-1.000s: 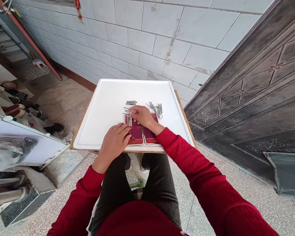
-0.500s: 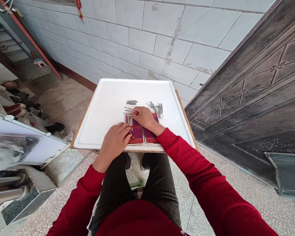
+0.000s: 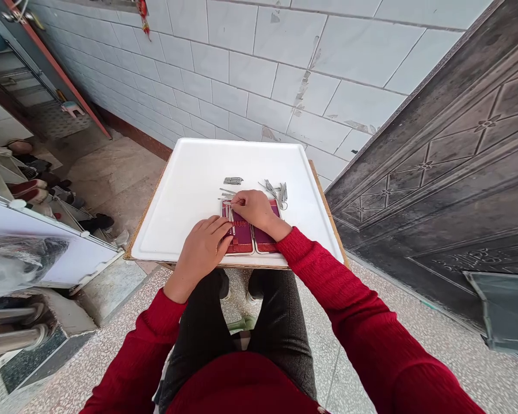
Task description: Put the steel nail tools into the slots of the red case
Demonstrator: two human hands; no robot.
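A manicure case (image 3: 243, 244) lies unfolded on the white tabletop, its lining purple with red elastic loops and red edging. Several slim metal tools stand side by side in the loops of its left half. My right hand (image 3: 255, 210) is over the upper middle of the case, thumb and fingertips pinched on a slim metal manicure tool (image 3: 227, 202). At the case's left edge, my left hand (image 3: 204, 240) rests with fingers stretched out and thumb apart, the fingertips touching the case beside the loops. Part of the right half is hidden under my right wrist.
Beyond the case lie nail clippers and scissor-like metal tools (image 3: 278, 191), a flat metal piece (image 3: 233, 180) and a few thin tools (image 3: 227, 191). The white tabletop (image 3: 172, 195) has a raised rim. A tiled wall (image 3: 250, 75) stands behind, a dark carved door (image 3: 431, 167) at right.
The view has shifted very slightly. My right hand stays pinched at the top of the loops with only a tiny movement, and my left hand stays at the case's left edge.
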